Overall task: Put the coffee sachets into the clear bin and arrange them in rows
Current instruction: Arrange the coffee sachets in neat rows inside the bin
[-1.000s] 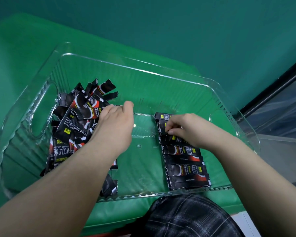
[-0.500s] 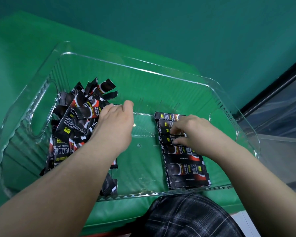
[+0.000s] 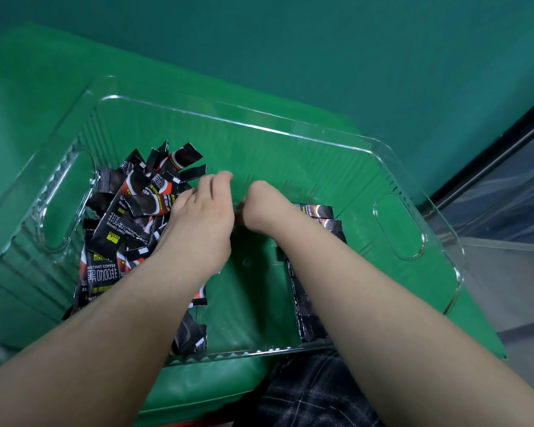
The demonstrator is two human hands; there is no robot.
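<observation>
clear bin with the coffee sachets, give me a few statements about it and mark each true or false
1. A loose heap of sachets lies in the left part of the clear bin. True.
2. The neat row of sachets runs along the left wall. False: it lies in the right part.
3. The left hand rests at the heap. True.
4. The right hand is outside the bin. False: it is inside, beside the left hand.

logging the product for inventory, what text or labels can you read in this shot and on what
"INSTANT COFFEE": white print on a black sachet at the near end of the loose pile.
Large white Chinese characters under it: visible, not read with certainty.
Yellow tags on several sachets: too small.
Print on the row of sachets by the right arm: blurred.
Clear bin: no text.
</observation>
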